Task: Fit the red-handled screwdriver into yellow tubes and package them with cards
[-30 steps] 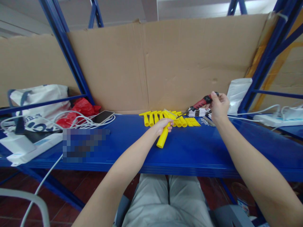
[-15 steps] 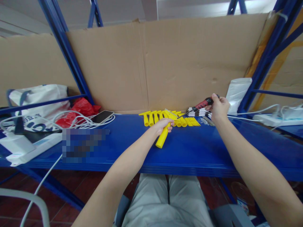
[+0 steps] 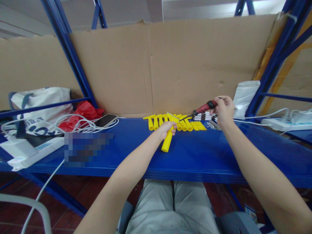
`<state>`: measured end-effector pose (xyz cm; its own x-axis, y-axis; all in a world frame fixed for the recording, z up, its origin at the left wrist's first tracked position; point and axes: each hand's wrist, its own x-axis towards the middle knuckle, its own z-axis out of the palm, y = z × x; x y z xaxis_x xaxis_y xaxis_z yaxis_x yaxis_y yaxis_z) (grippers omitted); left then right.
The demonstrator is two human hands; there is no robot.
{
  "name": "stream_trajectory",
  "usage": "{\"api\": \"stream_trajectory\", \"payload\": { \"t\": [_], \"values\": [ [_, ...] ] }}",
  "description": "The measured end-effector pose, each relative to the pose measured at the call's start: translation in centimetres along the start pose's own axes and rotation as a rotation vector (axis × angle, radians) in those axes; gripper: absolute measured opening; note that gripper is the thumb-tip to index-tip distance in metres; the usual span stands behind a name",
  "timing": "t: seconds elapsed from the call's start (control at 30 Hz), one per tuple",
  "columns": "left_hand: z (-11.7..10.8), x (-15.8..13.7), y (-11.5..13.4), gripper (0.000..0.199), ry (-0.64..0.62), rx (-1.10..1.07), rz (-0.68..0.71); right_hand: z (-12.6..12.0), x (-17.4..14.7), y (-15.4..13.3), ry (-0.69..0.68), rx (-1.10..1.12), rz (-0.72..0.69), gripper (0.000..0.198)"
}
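has blue metal uprights (image 3: pixel 63 42) at both sides and a blue tabletop (image 3: pixel 207 152) between; backs onto tall brown cardboard panels (image 3: pixel 112 71); shows dark red floor tiles (image 3: pixel 83 191) below and a pale grey ceiling (image 3: pixel 129 11) above, brighter toward the upper right.

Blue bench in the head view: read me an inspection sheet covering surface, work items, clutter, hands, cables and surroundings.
Surface: blue bench top, partly pixelated at left.
Work items: yellow handle and red screwdriver, both held; yellow parts in a row behind.
Clutter: phone, red plastic and white fabric bag, at left.
Hands: left hand grips the yellow handle; right hand holds the screwdriver's handle end.
Cables: white cables bunched near the phone; power strips at both sides.
Surroundings: cardboard panel behind, blue metal frame.
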<state>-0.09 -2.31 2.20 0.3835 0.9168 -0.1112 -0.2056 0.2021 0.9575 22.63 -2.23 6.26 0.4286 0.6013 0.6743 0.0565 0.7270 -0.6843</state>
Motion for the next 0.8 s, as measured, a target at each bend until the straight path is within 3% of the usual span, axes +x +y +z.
{"api": "stream_trajectory", "payload": {
  "t": [0.23, 0.47, 0.8],
  "values": [
    [0.1, -0.2, 0.6, 0.020, 0.153, 0.035, 0.044, 0.2, -0.9, -0.9, -0.222, -0.141, -0.050, 0.010],
    [-0.3, -0.1, 0.8, 0.018, 0.199, 0.068, 0.067, 0.1, -1.2, -0.7, -0.268, -0.196, -0.009, 0.013],
    [-0.4, 0.0, 0.7, 0.018, 0.197, 0.071, 0.100, 0.0, -1.1, -1.7, -0.267, 0.018, 0.192, 0.026]
  ]
}}
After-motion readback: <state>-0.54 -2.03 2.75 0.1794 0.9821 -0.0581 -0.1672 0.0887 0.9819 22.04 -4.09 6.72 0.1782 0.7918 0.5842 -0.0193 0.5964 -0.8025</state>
